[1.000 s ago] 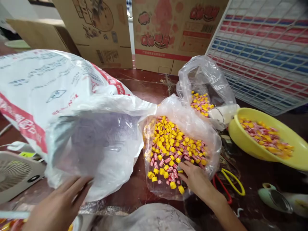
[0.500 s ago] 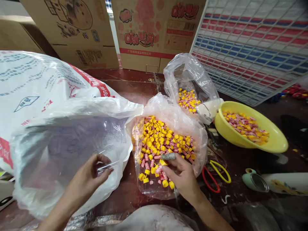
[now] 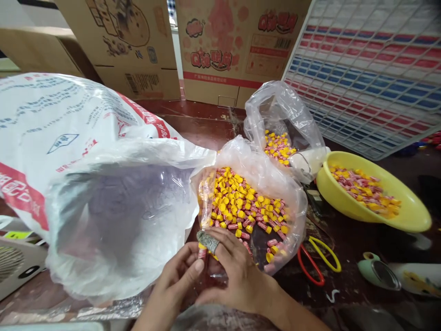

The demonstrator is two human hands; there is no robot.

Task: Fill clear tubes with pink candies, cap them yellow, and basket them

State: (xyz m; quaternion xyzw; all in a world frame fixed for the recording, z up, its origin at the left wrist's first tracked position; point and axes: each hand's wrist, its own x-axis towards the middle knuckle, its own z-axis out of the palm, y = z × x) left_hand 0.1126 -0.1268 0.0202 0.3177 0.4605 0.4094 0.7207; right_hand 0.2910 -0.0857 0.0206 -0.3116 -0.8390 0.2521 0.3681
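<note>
Between the thumb and fingers of my left hand (image 3: 179, 273) is a small pink-and-white patterned tube (image 3: 202, 253) with a yellow cap, standing roughly upright. My right hand (image 3: 236, 264) is close beside it, its thumb apart from the fingers and a grey wrap (image 3: 207, 241) around one finger. That hand's fingers reach over the near left edge of a clear plastic bag (image 3: 292, 216); their tips are partly hidden. Inside the bag lies a heap of yellow caps (image 3: 232, 193) and pink patterned tubes (image 3: 272, 225), some joined together.
A large white sack (image 3: 120, 248) gapes at the left. Behind stands another clear bag (image 3: 287, 103) of capped pieces; a yellow basin (image 3: 409, 218) holds more. Scissors with red and yellow handles (image 3: 322, 253), a green-and-white cylinder (image 3: 382, 273), cardboard boxes (image 3: 237, 41) and a wire rack (image 3: 358, 82) surround them.
My left hand has moved right from the sack's mouth to the clear bag's near edge. The right hand has shifted left and down to meet it, and the view has turned slightly left.
</note>
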